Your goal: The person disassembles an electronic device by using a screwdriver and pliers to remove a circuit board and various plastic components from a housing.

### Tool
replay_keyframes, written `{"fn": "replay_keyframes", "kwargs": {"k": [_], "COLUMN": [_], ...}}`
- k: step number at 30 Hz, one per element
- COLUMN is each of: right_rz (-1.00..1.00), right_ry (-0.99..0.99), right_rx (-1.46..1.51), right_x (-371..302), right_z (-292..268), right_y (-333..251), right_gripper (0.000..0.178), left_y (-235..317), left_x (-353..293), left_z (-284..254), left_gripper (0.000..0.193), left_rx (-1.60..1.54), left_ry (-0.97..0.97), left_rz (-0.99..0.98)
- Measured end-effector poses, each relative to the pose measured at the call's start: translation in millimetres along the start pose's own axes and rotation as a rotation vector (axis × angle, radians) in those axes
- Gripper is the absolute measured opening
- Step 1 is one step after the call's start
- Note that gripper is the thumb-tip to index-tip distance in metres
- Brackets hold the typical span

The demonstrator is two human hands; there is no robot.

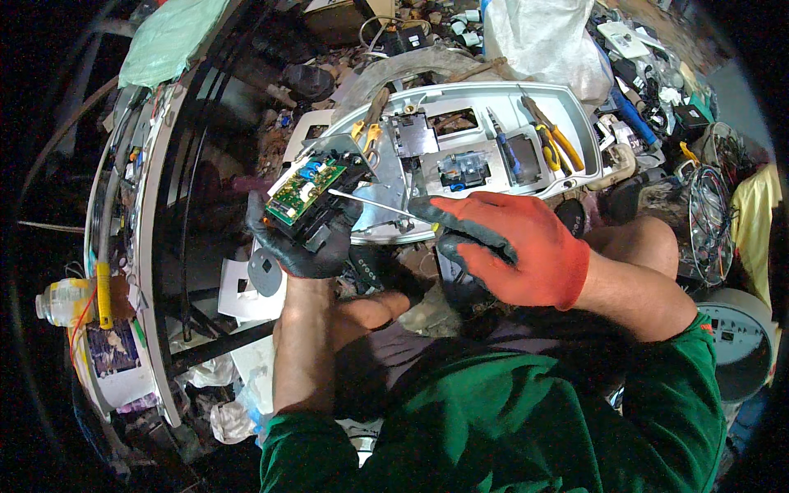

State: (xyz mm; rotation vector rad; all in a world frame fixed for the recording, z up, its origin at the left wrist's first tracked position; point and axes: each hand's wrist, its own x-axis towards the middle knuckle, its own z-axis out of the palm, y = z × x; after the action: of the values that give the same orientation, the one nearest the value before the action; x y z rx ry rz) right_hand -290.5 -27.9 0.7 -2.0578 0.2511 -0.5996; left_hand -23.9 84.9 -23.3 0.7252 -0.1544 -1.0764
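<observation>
My left hand (319, 256), in a black-palmed work glove, is closed around a black device part. A green circuit board (289, 201) with blue and white components faces up on it. My right hand (526, 251), in a red and dark grey glove, grips a screwdriver (374, 205). Its metal shaft points left, with the tip close to the board's right edge; I cannot tell whether it touches. The glove hides most of the handle, leaving a bit of yellow. Beyond both hands lies a pale plastic casing (493, 90) holding tools and metal plates.
Yellow-handled pliers (567, 148) and a blue-handled tool (511, 149) lie in the casing. A white sack (538, 37) stands behind it. Coiled wires (708, 218) and a round grey part (731, 341) are at the right. A long pale-edged frame (148, 246) stands at the left.
</observation>
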Motion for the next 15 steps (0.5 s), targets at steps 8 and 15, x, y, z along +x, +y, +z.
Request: {"fn": "replay_keyframes", "kwargs": {"k": [8, 15], "right_rz": [-0.091, 0.009], "right_ry": [0.100, 0.038], "right_rx": [0.090, -0.195], "right_x": [3.2, -6.4], "right_z": [4.7, 0.8], "right_y": [4.3, -3.4], "right_gripper": [0.046, 0.049], "left_y": [-2.7, -1.9], "left_x": [-3.6, 0.9], "left_z": [11.8, 0.6], "left_gripper": [0.075, 0.084], "left_rx": [0.130, 0.034], "left_ry": [0.094, 0.069], "left_rz": [0.067, -0.038]}}
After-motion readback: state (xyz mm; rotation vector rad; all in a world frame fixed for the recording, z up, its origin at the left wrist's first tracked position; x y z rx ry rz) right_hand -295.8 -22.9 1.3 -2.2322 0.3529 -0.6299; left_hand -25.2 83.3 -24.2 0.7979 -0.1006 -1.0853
